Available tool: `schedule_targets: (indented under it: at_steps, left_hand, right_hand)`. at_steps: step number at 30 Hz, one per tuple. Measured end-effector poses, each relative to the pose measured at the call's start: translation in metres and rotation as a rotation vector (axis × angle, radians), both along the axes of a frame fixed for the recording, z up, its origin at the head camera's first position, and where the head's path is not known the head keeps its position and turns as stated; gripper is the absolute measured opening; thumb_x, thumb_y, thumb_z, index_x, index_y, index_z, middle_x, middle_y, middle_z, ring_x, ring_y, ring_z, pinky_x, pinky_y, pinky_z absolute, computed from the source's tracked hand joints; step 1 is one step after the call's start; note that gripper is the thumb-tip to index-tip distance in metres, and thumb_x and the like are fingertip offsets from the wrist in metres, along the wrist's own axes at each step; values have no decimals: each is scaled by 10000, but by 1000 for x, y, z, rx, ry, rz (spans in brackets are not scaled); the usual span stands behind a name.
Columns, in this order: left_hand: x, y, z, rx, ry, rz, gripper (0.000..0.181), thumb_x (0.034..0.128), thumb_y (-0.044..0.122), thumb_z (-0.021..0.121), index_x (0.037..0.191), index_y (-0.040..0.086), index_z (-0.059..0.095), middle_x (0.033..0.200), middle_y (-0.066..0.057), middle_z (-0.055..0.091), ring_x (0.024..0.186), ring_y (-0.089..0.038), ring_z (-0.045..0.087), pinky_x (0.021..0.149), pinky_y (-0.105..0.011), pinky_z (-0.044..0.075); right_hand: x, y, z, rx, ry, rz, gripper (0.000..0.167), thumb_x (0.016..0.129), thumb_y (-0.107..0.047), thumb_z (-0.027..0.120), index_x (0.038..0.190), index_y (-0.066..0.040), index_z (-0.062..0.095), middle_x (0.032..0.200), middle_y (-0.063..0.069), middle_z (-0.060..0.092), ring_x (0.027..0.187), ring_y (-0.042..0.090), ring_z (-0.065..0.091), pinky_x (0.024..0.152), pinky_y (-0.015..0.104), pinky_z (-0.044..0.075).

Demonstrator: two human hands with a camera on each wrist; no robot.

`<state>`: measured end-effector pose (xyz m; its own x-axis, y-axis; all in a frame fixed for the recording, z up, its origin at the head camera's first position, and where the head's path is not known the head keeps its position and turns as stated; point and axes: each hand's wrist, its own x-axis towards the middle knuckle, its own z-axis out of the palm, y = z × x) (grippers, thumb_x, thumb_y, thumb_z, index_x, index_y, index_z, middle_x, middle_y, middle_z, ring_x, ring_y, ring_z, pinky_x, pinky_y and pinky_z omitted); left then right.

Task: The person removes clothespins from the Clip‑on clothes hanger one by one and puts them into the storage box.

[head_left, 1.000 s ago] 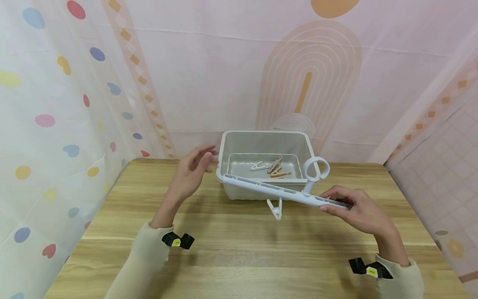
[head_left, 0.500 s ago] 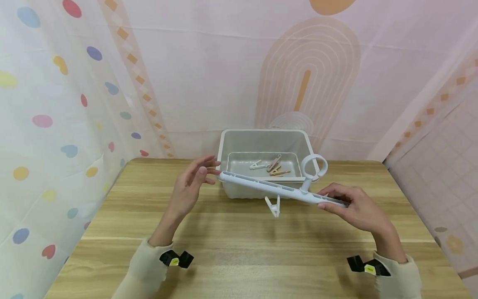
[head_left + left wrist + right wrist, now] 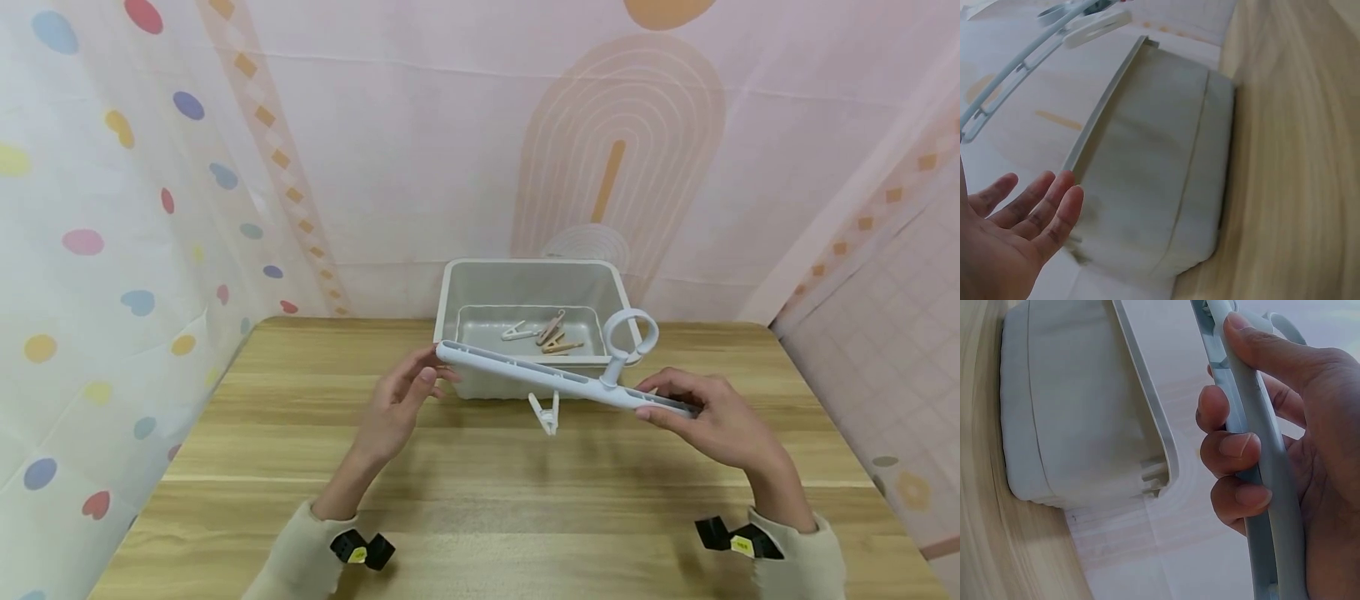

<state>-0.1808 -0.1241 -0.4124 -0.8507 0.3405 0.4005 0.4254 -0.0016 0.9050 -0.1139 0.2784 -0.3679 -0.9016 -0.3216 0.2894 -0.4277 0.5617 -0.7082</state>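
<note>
A pale blue hanger bar (image 3: 517, 367) with slots and an open ring hook is held tilted above the table, its left end higher. My right hand (image 3: 708, 417) grips its right end, fingers curled round it in the right wrist view. From its underside hangs a white clothes peg (image 3: 547, 414). My left hand (image 3: 401, 400) is at the bar's left end, fingers loosely extended (image 3: 1035, 206); whether they touch it I cannot tell. Behind the bar, a grey plastic bin (image 3: 536, 282) holds several pegs, one white peg (image 3: 519, 332) and others brown or pinkish (image 3: 562, 346).
The wooden table (image 3: 480, 517) carries the bin near its back edge. A patterned cloth (image 3: 420, 150) hangs behind the table and at both sides.
My left hand has lowered from beside the bin's rim to the bar's left end. The bar has shifted slightly left, still in my right hand. The pegs in the bin have stayed put.
</note>
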Motion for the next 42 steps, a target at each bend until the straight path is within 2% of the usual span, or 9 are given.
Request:
schedule_targets:
  at_steps: [3,7,11,16,18,25,34,39,42]
  left_hand:
    - [3,6,-5,-10,-1,-31,327,1109,129,427,1394,21,546,1253,-278,640,1092,-269,684,840,-329,599]
    - [7,12,-9,-28,2,-53,304,1099,123,446,1368,35,560,1286,-215,658,1105,-303,678,840,-327,598]
    - [11,19,-9,-43,-32,-77,291,1087,137,489,1358,59,562,1288,-195,665,1106,-295,690,856,-347,604]
    - [16,29,-8,-67,-69,-121,303,1064,144,549,1358,77,571,1283,-185,667,1108,-352,688,906,-366,603]
    - [18,32,-8,-90,-72,-125,305,1051,156,576,1349,91,588,1278,-166,673,1101,-344,684,919,-358,598]
    - [24,46,-10,-156,-50,-104,324,991,169,685,1306,102,647,1202,-139,705,1057,-157,674,867,-310,592]
    - [31,60,-13,-133,-77,-137,330,991,154,689,1315,112,646,1132,-99,718,1014,-120,683,834,-302,603]
    - [34,68,-14,-84,-78,-171,266,1005,130,667,1262,66,648,1029,-128,696,867,-242,693,750,-321,617]
    - [35,71,-15,-56,-75,-188,226,999,125,675,1215,58,662,994,-147,697,850,-284,703,713,-335,618]
  right_hand:
    - [1,-1,0,4,11,-9,234,902,-84,782,1090,-211,727,842,-51,695,649,41,555,551,236,472]
    - [1,-4,1,8,30,-5,252,895,-82,789,1097,-218,727,830,-66,685,643,35,539,544,230,463]
    - [1,-6,1,7,50,11,265,887,-71,794,1097,-218,727,820,-82,682,644,26,540,545,222,465]
    - [1,-10,1,10,64,16,273,882,-65,797,1101,-213,728,838,-85,694,663,13,555,563,215,478]
    - [1,-12,0,11,67,18,273,881,-65,797,1101,-211,728,853,-82,700,675,11,561,572,214,483]
    - [1,-15,-1,26,84,21,274,874,-70,804,1093,-217,729,851,-94,701,676,2,556,573,207,479]
    - [2,-20,-2,33,98,28,274,874,-84,808,1084,-238,722,795,-118,668,647,-6,523,557,201,455]
    - [2,-25,-1,34,125,47,291,869,-76,810,1091,-242,720,834,-112,685,674,-2,548,587,196,468]
    - [3,-28,0,30,129,62,295,871,-80,809,1097,-247,719,831,-110,678,674,4,547,589,201,468]
